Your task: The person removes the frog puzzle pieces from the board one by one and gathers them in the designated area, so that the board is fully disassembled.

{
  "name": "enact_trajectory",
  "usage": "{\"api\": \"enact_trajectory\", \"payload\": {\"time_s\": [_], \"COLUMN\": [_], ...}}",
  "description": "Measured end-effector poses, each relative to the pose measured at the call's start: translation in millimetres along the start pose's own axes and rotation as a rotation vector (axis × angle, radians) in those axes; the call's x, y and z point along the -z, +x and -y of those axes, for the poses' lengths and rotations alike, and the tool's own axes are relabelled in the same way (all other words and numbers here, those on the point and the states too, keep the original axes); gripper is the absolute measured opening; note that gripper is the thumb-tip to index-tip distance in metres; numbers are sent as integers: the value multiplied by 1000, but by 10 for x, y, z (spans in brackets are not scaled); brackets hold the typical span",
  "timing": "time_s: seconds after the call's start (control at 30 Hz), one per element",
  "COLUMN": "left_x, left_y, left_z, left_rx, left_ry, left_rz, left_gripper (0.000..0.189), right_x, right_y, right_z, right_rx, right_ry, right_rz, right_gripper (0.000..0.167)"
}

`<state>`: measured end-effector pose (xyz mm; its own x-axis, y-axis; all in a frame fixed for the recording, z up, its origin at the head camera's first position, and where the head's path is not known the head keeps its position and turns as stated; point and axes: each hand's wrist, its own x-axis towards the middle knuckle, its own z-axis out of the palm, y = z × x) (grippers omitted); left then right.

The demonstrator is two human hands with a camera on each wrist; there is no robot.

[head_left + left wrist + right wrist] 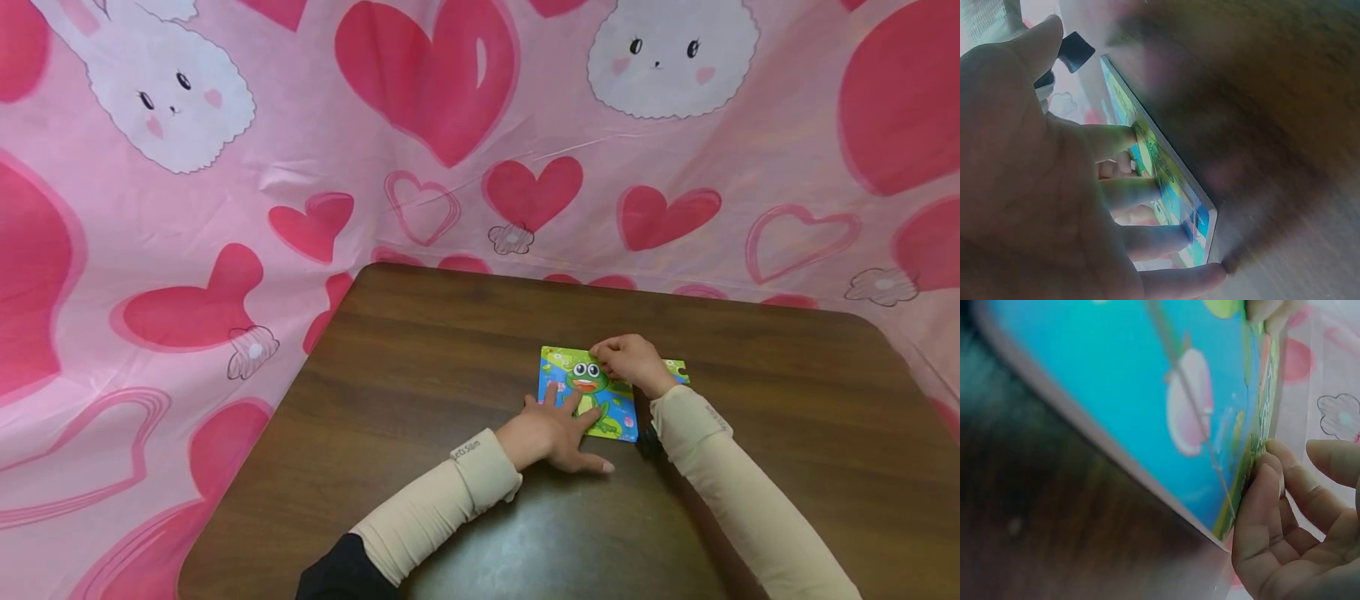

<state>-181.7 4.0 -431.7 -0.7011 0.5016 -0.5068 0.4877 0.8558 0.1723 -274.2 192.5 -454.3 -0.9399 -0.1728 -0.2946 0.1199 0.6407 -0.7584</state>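
A jigsaw puzzle (pixel 550 367) with a smiling green frog on blue lies flat on the brown table, seams showing in the right wrist view. My left hand (pixel 552 433) has its fingers spread, several fingertips resting on the puzzle's near left part. Seen from the left wrist, the fingers (pixel 1129 190) are nearly straight and one reaches past the puzzle's edge. My right hand (pixel 633 362) has bent fingers at the puzzle's far right edge; in the right wrist view its fingers (pixel 1259 512) touch that edge. Whether they pinch a piece is hidden.
A small green and blue piece (pixel 678 369) with a notch shows just right of the right hand. The brown table (pixel 442 333) extends all around. Behind and to the left hangs a pink cloth (pixel 315 108) with hearts and rabbits.
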Motion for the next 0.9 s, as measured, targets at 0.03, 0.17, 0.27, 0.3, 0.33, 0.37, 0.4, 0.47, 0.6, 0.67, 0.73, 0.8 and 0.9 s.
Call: {"api": "enact_trajectory", "payload": {"time_s": [0.03, 0.17, 0.27, 0.3, 0.33, 0.37, 0.4, 0.47, 0.6, 0.67, 0.73, 0.8, 0.9], "left_x": [0, 9, 28, 36, 46, 55, 65, 91, 117, 120, 121, 125, 128], "left_y": [1, 6, 12, 14, 16, 20, 22, 22, 12, 4, -4, -10, -10], "left_z": [-3, -17, -22, -21, -19, -16, -11, -5, -7, -16, -24, -28, -29], "left_rx": [0, 4, 2, 1, -2, -4, -7, -12, -16, -14, -10, -4, -1], "left_ry": [2, 18, 23, 21, 16, 8, -1, -21, -39, -40, -39, -41, -46], "left_rz": [2, 7, 8, 11, 14, 20, 25, 33, 50, 57, 59, 61, 61], "left_gripper": [84, 84, 85, 85, 85, 85, 84, 83, 82, 82, 82, 82, 82], "right_x": [0, -5, -1, 4, 6, 10, 12, 28, 37, 32, 27, 28, 43], "right_y": [-4, -9, -11, -11, -7, 0, 7, 26, 52, 60, 67, 74, 75], "right_z": [-7, -20, -7, 1, 6, 11, 16, 28, 33, 34, 44, 59, 88], "right_rx": [18, 74, 108, 114, 116, 121, 117, 98, 59, 47, 45, 41, 33], "right_ry": [-34, -153, -202, -209, -216, -221, -215, -202, -176, -170, -170, -165, -149], "right_rz": [-1, -20, -27, -28, -26, -24, -17, -8, 32, 47, 59, 69, 96], "right_gripper": [39, 38, 37, 37, 37, 37, 38, 38, 39, 38, 37, 37, 38]}}
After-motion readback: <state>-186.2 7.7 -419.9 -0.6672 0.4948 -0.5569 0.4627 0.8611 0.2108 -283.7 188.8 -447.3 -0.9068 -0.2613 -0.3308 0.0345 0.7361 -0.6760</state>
